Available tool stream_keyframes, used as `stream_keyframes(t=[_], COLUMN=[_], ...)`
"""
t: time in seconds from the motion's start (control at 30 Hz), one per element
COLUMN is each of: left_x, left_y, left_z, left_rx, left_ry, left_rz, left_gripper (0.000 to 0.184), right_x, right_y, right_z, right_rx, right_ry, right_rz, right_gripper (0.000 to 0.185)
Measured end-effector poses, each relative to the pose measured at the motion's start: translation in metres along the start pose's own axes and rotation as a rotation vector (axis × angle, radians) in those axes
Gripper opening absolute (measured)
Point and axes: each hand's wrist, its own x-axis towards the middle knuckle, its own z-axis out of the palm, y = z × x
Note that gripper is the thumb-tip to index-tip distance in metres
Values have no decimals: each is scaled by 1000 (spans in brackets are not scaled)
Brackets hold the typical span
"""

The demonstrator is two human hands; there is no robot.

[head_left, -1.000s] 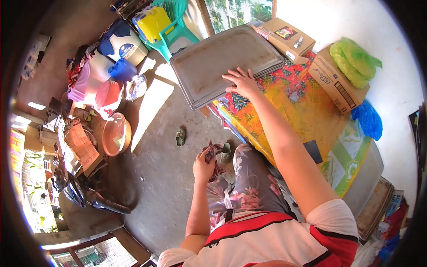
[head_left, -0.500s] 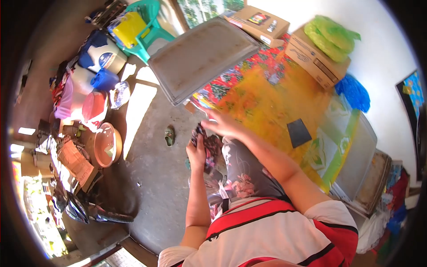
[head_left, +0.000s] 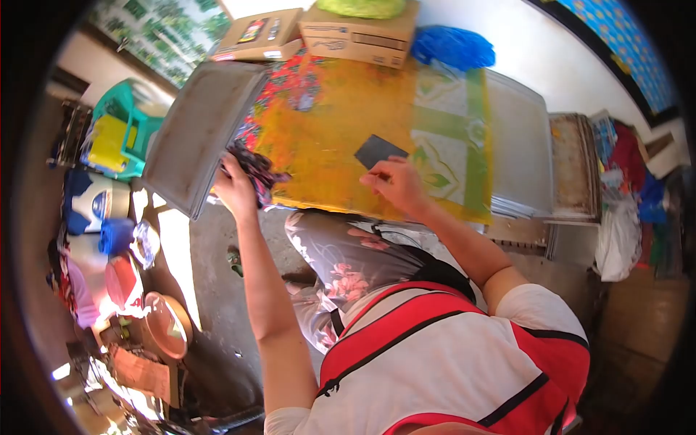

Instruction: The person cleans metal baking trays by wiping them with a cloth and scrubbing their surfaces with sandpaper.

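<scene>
My left hand (head_left: 236, 187) is closed on a dark patterned cloth (head_left: 254, 174), beside the right edge of the stacked metal trays (head_left: 206, 123) at the table's left end. The cloth hangs over the table's near edge. My right hand (head_left: 400, 185) is over the yellow-covered table (head_left: 326, 145), its fingers bent and drawn together at the near side of a dark flat square (head_left: 377, 151). Whether the fingertips touch the square or pinch anything is too small to tell.
Cardboard boxes (head_left: 355, 35) and a blue plastic bag (head_left: 453, 48) line the table's back. More trays (head_left: 518, 138) lie at the right. A green chair (head_left: 123, 138), tubs and an orange basin (head_left: 167, 324) stand at the left. A shoe (head_left: 234, 261) lies on the floor.
The view has swung right. My left hand has carried the cloth up beside the tray stack. My right hand has left the trays, passed near the cloth, and moved to the dark square.
</scene>
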Motion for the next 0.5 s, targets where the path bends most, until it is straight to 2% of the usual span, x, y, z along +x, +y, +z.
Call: stream_keyframes(t=[0.03, 0.07, 0.1, 0.13, 0.17, 0.23, 0.33, 0.37, 0.43, 0.47, 0.5], left_x=[11, 18, 25, 33, 29, 14, -20, -42, -92, -112, -131], left_y=[-2, 1, 4, -5, 7, 28, 33, 45, 85, 106, 119], left_z=[11, 22, 32, 44, 55, 77, 124, 135, 148, 150, 155], left_rx=[-54, 67, 191, 189, 402, 508, 101, -7, -202, -287, -313], left_ry=[-3, -88, -172, -282, -321, -380, -474, -567, -829, -996, -1080], left_rz=[27, -34, -91, -37, -41, 33, 433, 392, 231, 108, 104], left_gripper=[59, 67, 77, 93, 99, 96, 86, 81, 73, 70, 70], right_x=[-6, -11, -17, -22, -24, -36, -58, -67, -83, -95, -108], right_y=[15, 33, 44, 54, 76, 110, 185, 213, 258, 274, 288], right_z=[-9, -14, -21, -29, -38, -62, -95, -102, -123, -130, -135], right_rx=[-3, -11, -22, -139, -199, -293, -488, -583, -412, -221, -21], right_ry=[156, 311, 466, 665, 714, 864, 1048, 1139, 1333, 1408, 1475], right_rz=[-66, -135, -205, -245, -173, -1, 424, 577, 967, 1077, 1179], right_gripper=[29, 34, 38, 43, 49, 59, 71, 75, 85, 88, 92])
